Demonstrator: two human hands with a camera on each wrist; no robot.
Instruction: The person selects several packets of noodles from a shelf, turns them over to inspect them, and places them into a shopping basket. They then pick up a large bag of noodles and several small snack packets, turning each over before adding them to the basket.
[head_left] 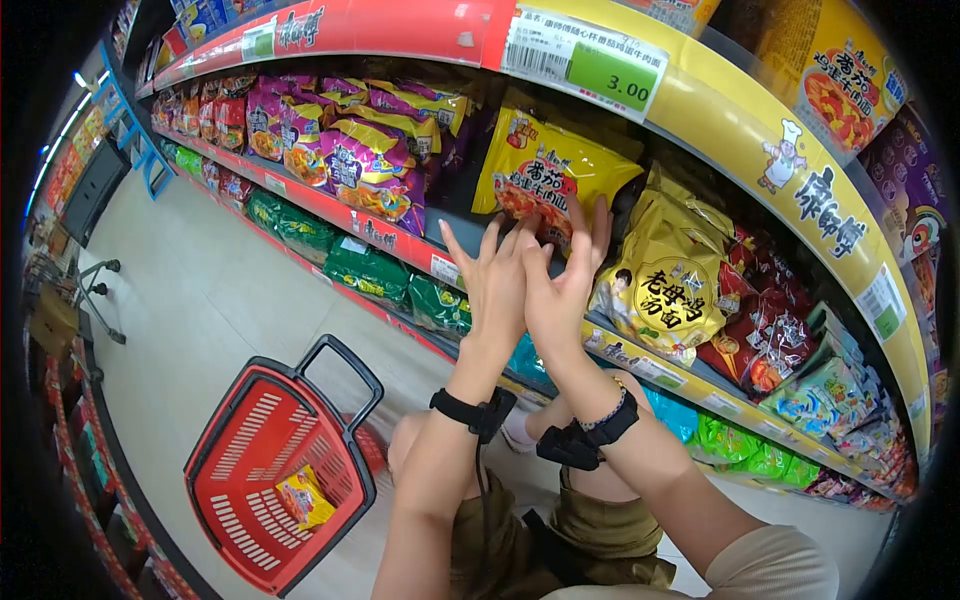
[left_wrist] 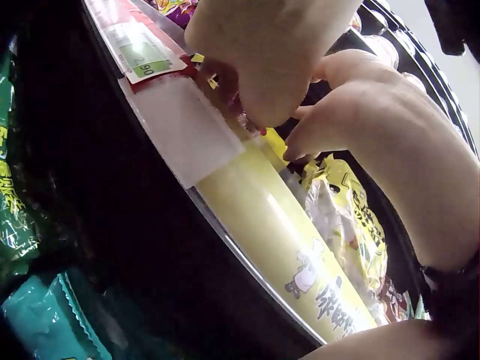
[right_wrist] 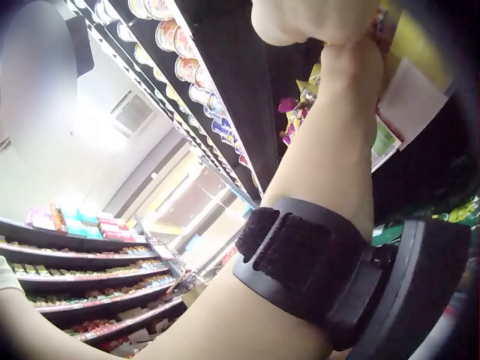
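A yellow instant noodle packet (head_left: 550, 170) leans on the middle shelf with its printed face toward me. My left hand (head_left: 492, 285) is at its lower left, with fingers spread and fairly straight, the fingertips overlapping the packet's lower part. Close against it, my right hand (head_left: 560, 285) reaches to the packet's lower right edge with extended fingers. The two hands overlap at the thumbs. In the left wrist view the right hand (left_wrist: 352, 112) bends in beside the left hand (left_wrist: 270, 60), which hides most of the packet.
Purple noodle packets (head_left: 370, 165) stand left on this shelf; a gold noodle bag (head_left: 665, 270) is close on the right. A shelf lip with a price tag (head_left: 585, 62) overhangs above. On the floor at lower left sits a red shopping basket (head_left: 225, 440) holding one yellow packet (head_left: 306, 497).
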